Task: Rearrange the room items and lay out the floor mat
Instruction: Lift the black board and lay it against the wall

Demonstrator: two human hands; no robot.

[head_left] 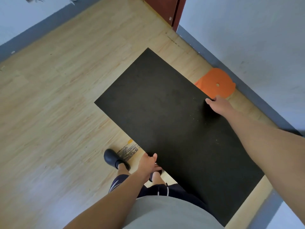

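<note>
A large flat black floor mat [168,119] is held above the wooden floor, stretching from the middle of the view to the lower right. My left hand [148,164] grips its near left edge, thumb on top and fingers underneath. My right hand [217,104] holds the far right edge, thumb over the top surface. The mat hides the floor beneath it and part of my legs.
An orange plastic stool [216,83] stands by the right wall, just beyond the mat's right edge. A dark red door [166,9] is at the top. Grey skirting runs along both walls. My black shoe [112,158] stands on the wooden floor [57,96], beside a dark scuff mark.
</note>
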